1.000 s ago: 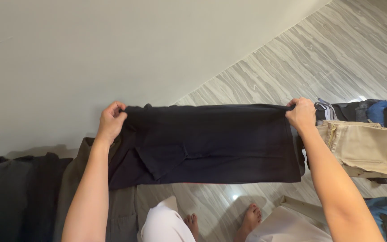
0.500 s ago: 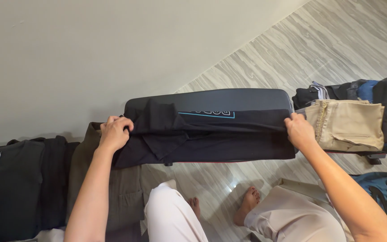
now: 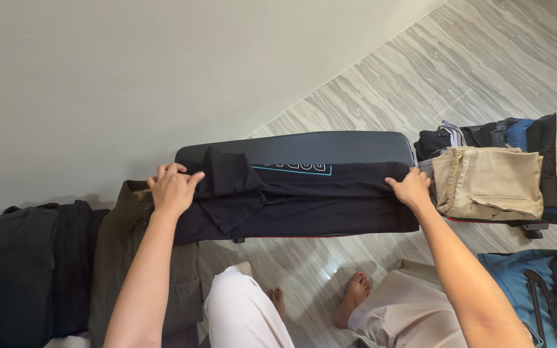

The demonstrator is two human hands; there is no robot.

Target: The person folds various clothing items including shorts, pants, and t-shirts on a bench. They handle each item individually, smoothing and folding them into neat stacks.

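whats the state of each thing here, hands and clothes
left hand: flat, pressing the black shirt's left end
right hand: pressing its right end
black shirt: folded into a long strip on the dark bench
dark bench: partly covered
khaki shorts: folded, on a pile
olive garment: draped flat

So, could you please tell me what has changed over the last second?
Both hands, left and right, lowered the folded black shirt from mid-air onto the long dark padded board and now press it flat. The folded beige trousers stayed put.
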